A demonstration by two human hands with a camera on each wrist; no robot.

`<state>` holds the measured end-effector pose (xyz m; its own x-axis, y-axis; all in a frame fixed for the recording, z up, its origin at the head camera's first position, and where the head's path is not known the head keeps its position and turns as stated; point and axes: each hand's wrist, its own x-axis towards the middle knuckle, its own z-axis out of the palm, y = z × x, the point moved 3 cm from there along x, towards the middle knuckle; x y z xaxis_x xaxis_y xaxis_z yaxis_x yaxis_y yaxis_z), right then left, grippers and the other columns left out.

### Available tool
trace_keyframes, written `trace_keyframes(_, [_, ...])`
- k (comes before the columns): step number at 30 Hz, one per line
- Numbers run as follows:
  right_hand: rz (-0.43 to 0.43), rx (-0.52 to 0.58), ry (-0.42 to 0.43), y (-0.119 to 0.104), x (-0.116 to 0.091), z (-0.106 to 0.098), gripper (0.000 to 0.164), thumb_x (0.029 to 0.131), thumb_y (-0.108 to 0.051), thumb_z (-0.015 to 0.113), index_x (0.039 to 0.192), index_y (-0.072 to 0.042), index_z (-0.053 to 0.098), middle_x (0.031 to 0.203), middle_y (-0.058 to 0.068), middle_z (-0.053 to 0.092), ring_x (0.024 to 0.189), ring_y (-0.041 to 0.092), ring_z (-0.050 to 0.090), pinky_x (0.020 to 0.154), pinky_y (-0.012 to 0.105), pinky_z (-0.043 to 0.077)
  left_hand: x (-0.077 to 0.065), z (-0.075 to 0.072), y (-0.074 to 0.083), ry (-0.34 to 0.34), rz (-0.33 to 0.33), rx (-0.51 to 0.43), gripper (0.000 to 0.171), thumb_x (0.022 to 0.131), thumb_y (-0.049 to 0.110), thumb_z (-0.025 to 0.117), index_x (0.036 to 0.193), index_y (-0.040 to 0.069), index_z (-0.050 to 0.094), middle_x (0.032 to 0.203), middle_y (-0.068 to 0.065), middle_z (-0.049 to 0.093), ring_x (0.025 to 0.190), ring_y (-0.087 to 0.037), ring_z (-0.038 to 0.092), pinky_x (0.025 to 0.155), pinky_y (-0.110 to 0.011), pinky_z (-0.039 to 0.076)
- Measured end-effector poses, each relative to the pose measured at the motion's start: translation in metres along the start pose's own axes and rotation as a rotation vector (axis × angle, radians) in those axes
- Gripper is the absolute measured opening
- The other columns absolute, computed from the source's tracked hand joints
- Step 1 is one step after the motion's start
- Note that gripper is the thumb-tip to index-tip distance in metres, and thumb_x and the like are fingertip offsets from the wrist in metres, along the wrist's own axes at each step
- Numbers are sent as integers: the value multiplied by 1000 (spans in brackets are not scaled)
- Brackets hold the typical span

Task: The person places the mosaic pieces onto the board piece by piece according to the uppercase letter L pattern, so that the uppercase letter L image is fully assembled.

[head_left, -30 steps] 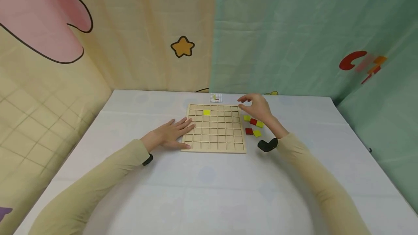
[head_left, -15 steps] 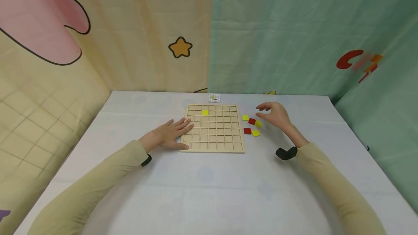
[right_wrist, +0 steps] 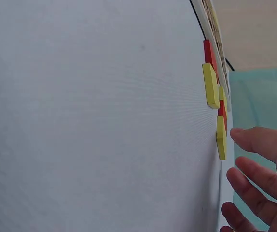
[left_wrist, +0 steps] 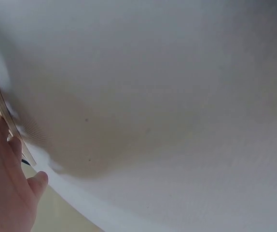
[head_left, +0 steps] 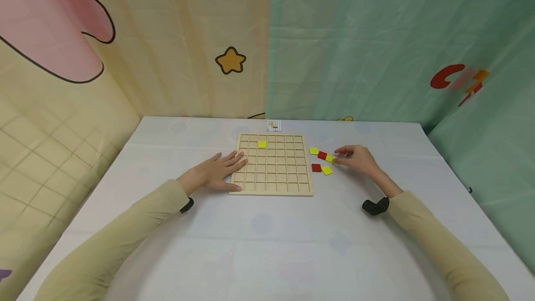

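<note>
Left hand [head_left: 217, 171] is pretty much flat, fingers [head_left: 237, 166] spread out and resting over the left edge of a wooden grid board [head_left: 271, 194], gripping nothing. Right hand [head_left: 357, 158] has its fingers bent and apart, with a gap between thumb and fingertips, right at the nearest yellow tile [head_left: 329, 158]. Can't really tell if it's touching, but it's not pinching it.

The board's got one yellow square [head_left: 262, 144] sitting in a cell near the far edge, a bit left of the middle. The loose ones are just right of the board: a yellow piece [head_left: 313, 151], a red tile [head_left: 322, 155] and that tile by the hand make a slanted row, with a red square [head_left: 316, 167] and another yellow piece [head_left: 327, 170] below.

Little grid card [head_left: 274, 126] lies behind the board. White cloth-covered surface [head_left: 263, 250], beige curtain [head_left: 196, 22] and green curtain [head_left: 355, 36] at the back.
</note>
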<state>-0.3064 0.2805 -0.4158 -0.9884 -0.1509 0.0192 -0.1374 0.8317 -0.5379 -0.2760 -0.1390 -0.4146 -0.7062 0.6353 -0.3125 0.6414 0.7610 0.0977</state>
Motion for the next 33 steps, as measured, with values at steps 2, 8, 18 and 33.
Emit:
trace_keyframes(2, [1,-4,-4,1,0,2,40,84,-30,73,114,-3,69,100,15,71,91,27,60,73,28,45,0,0,0,-7,-3,2,91,90,68,45,156,19,6,164,-7,0,151,-29,1,118,-59,7])
trace_keyframes(8, [0,-40,-17,3,-1,6,42,83,-32,73,114,-4,70,106,16,71,93,27,60,77,34,47,1,1,2,-32,-12,6,92,89,70,43,156,20,4,164,-6,-2,151,-27,-1,118,-58,6])
trace_keyframes(18, [-12,-61,-11,2,2,7,37,83,-30,73,110,-4,72,104,16,71,90,25,57,73,30,44,2,-1,1,-23,-15,19,91,89,70,43,156,21,5,164,-5,-1,151,-27,-1,118,-58,6])
trace_keyframes(33, [-4,-60,29,-7,-2,5,35,85,-27,70,112,-4,71,107,17,71,96,30,60,81,42,51,1,0,1,-16,-6,10,91,90,68,44,156,18,7,164,-7,1,151,-29,0,118,-60,7])
